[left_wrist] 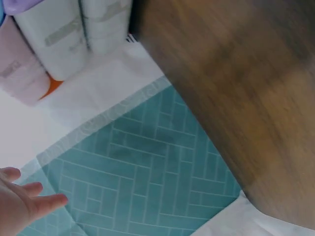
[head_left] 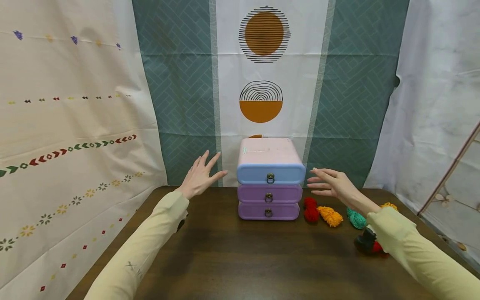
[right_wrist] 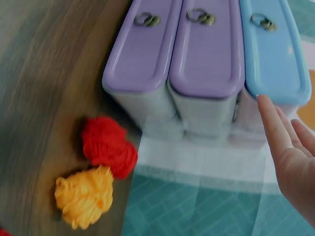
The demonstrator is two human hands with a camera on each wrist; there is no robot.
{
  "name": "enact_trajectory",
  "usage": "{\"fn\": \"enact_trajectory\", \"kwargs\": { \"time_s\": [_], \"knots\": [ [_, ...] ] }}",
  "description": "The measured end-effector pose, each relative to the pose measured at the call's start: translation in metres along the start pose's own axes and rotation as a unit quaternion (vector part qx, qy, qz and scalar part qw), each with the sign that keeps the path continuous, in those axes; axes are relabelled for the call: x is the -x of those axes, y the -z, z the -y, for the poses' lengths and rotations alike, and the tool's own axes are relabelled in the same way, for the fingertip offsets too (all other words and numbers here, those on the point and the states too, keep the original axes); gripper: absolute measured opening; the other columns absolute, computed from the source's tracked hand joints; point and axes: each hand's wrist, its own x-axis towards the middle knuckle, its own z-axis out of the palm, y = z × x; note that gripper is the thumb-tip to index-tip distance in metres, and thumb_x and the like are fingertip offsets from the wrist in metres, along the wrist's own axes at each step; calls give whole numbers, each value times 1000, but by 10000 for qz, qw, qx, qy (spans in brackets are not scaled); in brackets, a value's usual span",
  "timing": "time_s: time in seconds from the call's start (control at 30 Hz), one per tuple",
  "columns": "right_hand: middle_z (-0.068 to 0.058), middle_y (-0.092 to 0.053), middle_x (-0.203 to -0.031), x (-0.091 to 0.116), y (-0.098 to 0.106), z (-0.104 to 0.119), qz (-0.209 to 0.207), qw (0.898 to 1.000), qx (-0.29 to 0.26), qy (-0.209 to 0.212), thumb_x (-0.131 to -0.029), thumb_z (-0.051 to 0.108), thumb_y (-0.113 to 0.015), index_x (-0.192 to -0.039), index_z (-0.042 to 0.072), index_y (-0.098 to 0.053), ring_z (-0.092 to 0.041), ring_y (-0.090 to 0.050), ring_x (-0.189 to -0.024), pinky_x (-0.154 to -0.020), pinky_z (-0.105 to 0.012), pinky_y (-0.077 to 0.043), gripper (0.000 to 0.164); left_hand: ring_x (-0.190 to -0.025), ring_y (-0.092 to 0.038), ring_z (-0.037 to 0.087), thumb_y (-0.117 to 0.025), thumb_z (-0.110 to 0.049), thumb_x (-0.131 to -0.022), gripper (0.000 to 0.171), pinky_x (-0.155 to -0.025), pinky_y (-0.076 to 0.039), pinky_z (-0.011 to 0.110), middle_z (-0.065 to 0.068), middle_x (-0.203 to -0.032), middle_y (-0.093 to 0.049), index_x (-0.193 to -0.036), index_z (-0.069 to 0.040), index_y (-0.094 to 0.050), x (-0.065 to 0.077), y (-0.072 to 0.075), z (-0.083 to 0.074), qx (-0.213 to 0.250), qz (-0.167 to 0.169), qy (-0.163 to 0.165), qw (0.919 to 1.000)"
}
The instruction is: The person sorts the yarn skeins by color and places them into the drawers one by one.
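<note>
At left, the left hand (head_left: 199, 178), in a pale cream sleeve (head_left: 144, 241), hangs in the air, fingers spread, holding nothing. In the middle, toward the back of a dark brown wood-grain table (head_left: 232, 254), stands a glossy, round-cornered box of three stacked drawers (head_left: 258, 177), pink on top, with one blue front above two purple. It looks like moulded plastic: probably light, stiff and rather slippery, best held by both smooth side walls, or by the small bronze-coloured ring pulls (head_left: 270, 178). Just right of it hovers the right hand (head_left: 337, 186), fingers extended, gripping nothing. Below lie fuzzy yarn bundles, likely soft and squashy: red (head_left: 311, 210), golden-yellow (head_left: 330, 216), teal (head_left: 356, 218).
</note>
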Motion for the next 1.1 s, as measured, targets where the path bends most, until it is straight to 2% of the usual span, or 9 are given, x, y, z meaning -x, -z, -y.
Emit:
{"fn": "enact_trajectory", "kwargs": {
  "time_s": [0.23,0.37,0.53,0.63,0.73,0.9,0.97,1.1],
  "knots": [
    [-33,-48,-117,-8,-17,5,124,9996,-200,171,-95,28,-50,-129,-10,-38,-44,-47,-107,-82,-43,-44,53,-131,-7,36,-39,-68,-83,77,-95,-26,57,12,-148,-5,-145,-26,-22,-13,2,-15,321,-19,-166,9993],
    [-31,-50,-115,-11,-24,6,94,9993,-307,181,-92,26,-54,-126,-11,-41,-43,-48,-105,-82,-44,-44,52,-129,-10,40,-41,-65,-84,74,-94,-25,58,11,-148,-5,-145,-26,-23,-18,1,-21,750,47,-113,9971],
    [-28,-54,-112,-17,-33,5,83,9993,-329,146,-91,26,-57,-125,-11,-44,-41,-51,-104,-81,-42,-46,52,-129,-13,38,-44,-57,-88,68,-97,-20,57,13,-147,-7,-144,-25,-25,-25,-2,-28,1556,170,-65,9877],
    [-27,-55,-111,-20,-39,4,146,9994,-269,145,-91,24,-58,-124,-12,-45,-39,-52,-103,-81,-41,-45,50,-130,-14,33,-45,-54,-88,66,-98,-20,55,14,-146,-10,-143,-23,-28,-28,-3,-30,1863,237,-44,9822],
    [-27,-55,-111,-23,-46,3,230,9992,-268,178,-90,21,-58,-123,-12,-46,-38,-52,-103,-83,-44,-44,48,-126,-25,31,-47,-51,-89,62,-97,-26,50,11,-145,-17,-142,-21,-33,-32,-4,-31,2113,271,-39,9770],
    [-26,-56,-111,-27,-57,2,310,9990,-232,221,-90,14,-59,-122,-13,-48,-38,-53,-102,-84,-48,-41,44,-114,-43,29,-53,-42,-90,56,-84,-44,42,7,-139,-31,-138,-17,-41,-37,-5,-35,2945,336,98,9550],
    [-25,-56,-111,-28,-61,3,331,9990,-236,204,-89,12,-59,-122,-13,-48,-38,-53,-102,-85,-50,-40,43,-113,-45,28,-56,-38,-89,53,-80,-47,41,7,-137,-34,-136,-15,-44,-40,-5,-37,3257,329,188,9447],
    [-27,-56,-110,-28,-68,5,311,9992,-107,241,-89,10,-59,-121,-14,-48,-39,-54,-100,-84,-48,-42,42,-111,-49,24,-59,-32,-89,46,-78,-49,38,7,-133,-41,-130,-13,-51,-44,-6,-40,3538,224,278,9346]
  ]
}}
